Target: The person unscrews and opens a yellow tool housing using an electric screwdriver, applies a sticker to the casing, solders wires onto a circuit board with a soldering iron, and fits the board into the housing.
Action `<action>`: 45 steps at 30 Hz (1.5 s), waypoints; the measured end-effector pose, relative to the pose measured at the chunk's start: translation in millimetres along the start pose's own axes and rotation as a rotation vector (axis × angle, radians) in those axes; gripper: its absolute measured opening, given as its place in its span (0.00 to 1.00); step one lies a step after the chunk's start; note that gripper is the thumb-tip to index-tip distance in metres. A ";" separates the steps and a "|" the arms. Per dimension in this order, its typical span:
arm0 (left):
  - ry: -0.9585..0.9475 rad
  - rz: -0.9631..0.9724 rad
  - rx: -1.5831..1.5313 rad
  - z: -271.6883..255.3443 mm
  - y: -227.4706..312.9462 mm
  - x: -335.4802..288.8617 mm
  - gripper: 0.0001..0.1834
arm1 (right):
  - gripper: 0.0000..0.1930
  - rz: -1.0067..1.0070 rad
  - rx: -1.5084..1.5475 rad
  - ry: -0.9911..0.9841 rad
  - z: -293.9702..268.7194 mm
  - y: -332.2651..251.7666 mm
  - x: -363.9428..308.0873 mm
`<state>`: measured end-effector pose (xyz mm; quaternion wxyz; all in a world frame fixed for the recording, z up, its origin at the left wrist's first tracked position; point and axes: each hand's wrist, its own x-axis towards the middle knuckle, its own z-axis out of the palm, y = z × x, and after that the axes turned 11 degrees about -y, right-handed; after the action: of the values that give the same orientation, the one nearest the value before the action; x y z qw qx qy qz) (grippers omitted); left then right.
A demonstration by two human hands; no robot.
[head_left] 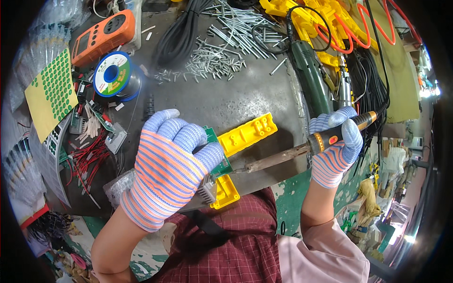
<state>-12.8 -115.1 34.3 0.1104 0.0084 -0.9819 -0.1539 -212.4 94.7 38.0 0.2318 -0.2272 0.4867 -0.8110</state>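
Observation:
In a striped glove, my left hand (171,172) is closed around a small green circuit board (222,166), covering much of it. A grey finned heat sink (207,189) shows below the thumb. My right hand (334,148), gloved too, grips the black and orange handle of a soldering iron (278,158). Its tip points left and reaches the board's right edge; whether it touches I cannot tell. Behind and under the board lies a long yellow plastic casing (250,133), open side up, with another yellow end (227,192) by the table's near edge.
A solder spool (112,78) and an orange meter (104,37) sit at the back left, near red wires (89,158) and a green-dotted sticker sheet (52,89). Loose screws (214,61) cover the back. At right lie a green power tool (309,75) and black cables (370,80).

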 end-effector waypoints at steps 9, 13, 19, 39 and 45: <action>0.001 -0.005 -0.040 2.5 -2.7 -3.0 0.11 | 0.10 -0.046 -0.070 -0.076 11.8 -0.8 -8.0; -0.009 0.003 -0.082 0.7 -5.0 -4.0 0.11 | 0.09 -0.051 -0.083 -0.089 19.1 6.3 -7.8; -0.081 -0.020 -0.193 -14.2 -4.1 -11.1 0.15 | 0.08 -0.044 -0.188 -0.026 22.8 13.1 -7.5; 0.013 -0.109 -0.066 -22.1 11.3 -62.7 0.16 | 0.07 -0.086 -0.235 -0.051 23.0 15.5 -6.6; 0.055 -0.059 0.007 -20.8 0.9 -51.8 0.16 | 0.07 -0.105 -0.216 -0.032 26.7 16.4 -5.5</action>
<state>42.3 -117.8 42.8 0.1329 0.0420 -0.9783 -0.1536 -189.7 72.8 33.8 0.1709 -0.2889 0.5549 -0.7612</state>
